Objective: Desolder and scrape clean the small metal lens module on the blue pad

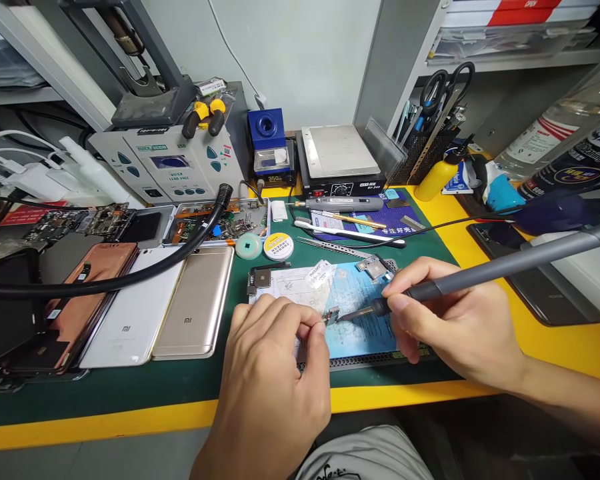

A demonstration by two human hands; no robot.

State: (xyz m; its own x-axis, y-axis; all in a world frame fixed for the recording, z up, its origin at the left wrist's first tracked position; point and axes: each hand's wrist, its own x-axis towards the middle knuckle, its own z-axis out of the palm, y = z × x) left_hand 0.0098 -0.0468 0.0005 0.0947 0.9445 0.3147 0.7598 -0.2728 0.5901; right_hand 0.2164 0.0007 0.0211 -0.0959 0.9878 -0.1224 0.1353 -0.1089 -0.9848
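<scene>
Over the blue work mat (365, 330) at the middle of the counter (180, 383), the two hands meet. The left grip (275, 377) is narrow, thumb and forefinger pinched on a small metal part (332, 316) held just above the mat at the grip's right side. Whether a fine tool sits between the fingers cannot be told.

The right grip (453, 327) is closed around the dark collar of a grey soldering iron (505, 265), held like a pen. Its handle runs up and away to the right of the grip. Its fine tip reaches left toward the metal part, touching it or just short of it.

Just beyond the left grip lies a white printed sheet (290, 288) with a small dark board (260, 277) at its far corner. Farther beyond stand a yellow solder tin (279, 246) and a pale green round tin (249, 247), side by side.

Left of the left grip, a gold phone (195, 303), a white phone (130, 320) and a copper-coloured phone (93, 293) lie backs up in a row. A black hose (130, 275) curves across their far ends.

Well beyond the right grip, a grey pen-shaped rotary tool (337, 203) lies in front of a hot plate (339, 155), and a yellow bottle (437, 175) stands to its right.
</scene>
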